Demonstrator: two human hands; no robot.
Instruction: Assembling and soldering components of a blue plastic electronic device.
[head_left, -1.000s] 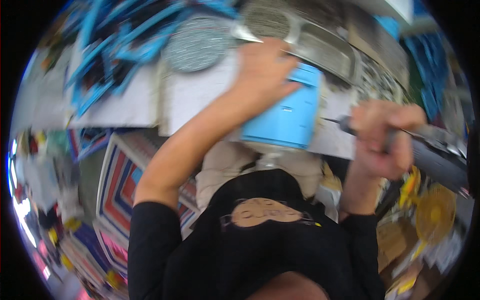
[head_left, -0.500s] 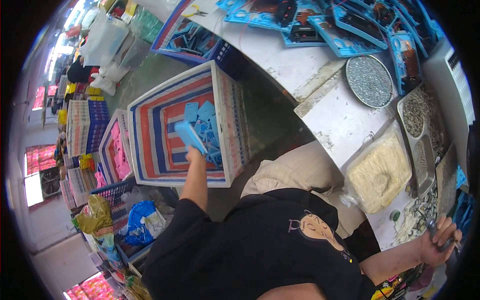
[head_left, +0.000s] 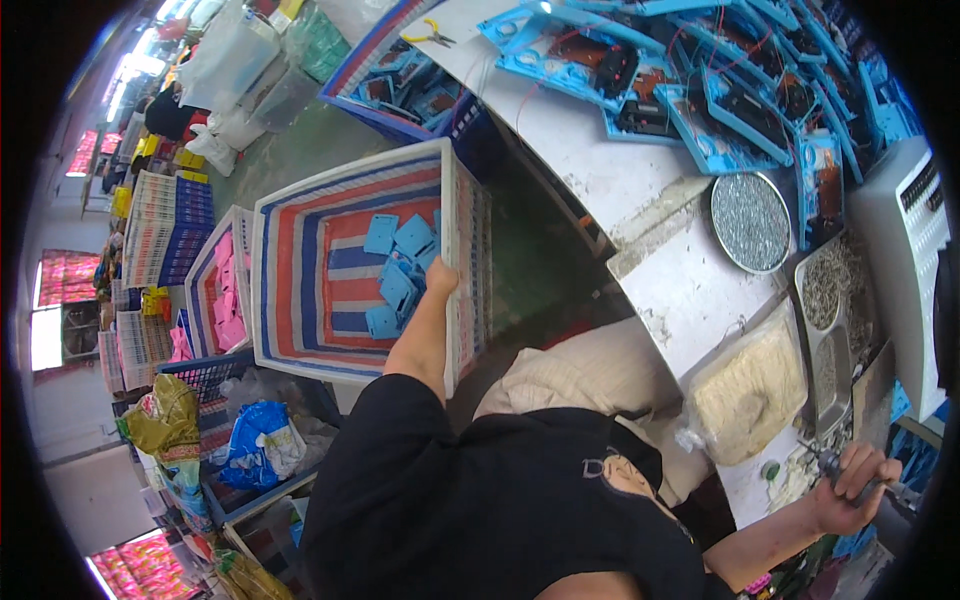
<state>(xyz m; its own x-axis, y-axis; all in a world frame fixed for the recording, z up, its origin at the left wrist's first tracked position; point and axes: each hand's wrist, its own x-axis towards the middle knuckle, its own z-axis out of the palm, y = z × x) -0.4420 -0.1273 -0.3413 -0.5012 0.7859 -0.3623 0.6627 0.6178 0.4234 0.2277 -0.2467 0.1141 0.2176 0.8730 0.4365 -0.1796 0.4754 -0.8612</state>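
My left hand (head_left: 438, 275) reaches over the right-hand rim of a large crate (head_left: 449, 185) lined with red, white and blue striped sheet. Its fingers are hard to make out against the blue plastic cases (head_left: 398, 285) lying loosely inside. Whether the hand still touches a case cannot be seen. At the lower right, my right hand (head_left: 850, 490) is closed around a dark screwdriver (head_left: 832, 466), its tip pointing up and left over the bench.
On the white bench (head_left: 680, 250) lie a round tray of small metal parts (head_left: 750, 222), a metal tray of screws (head_left: 824, 290), a bagged pale block (head_left: 748, 390) and heaped blue housings with wires (head_left: 720, 110). Yellow-handled pliers (head_left: 428, 35) rest by another crate; pink parts (head_left: 230, 300) fill one.
A blue case that my left hand held over the crate is no longer seen in it. The hand has moved right to the crate's rim. My right hand keeps the screwdriver.
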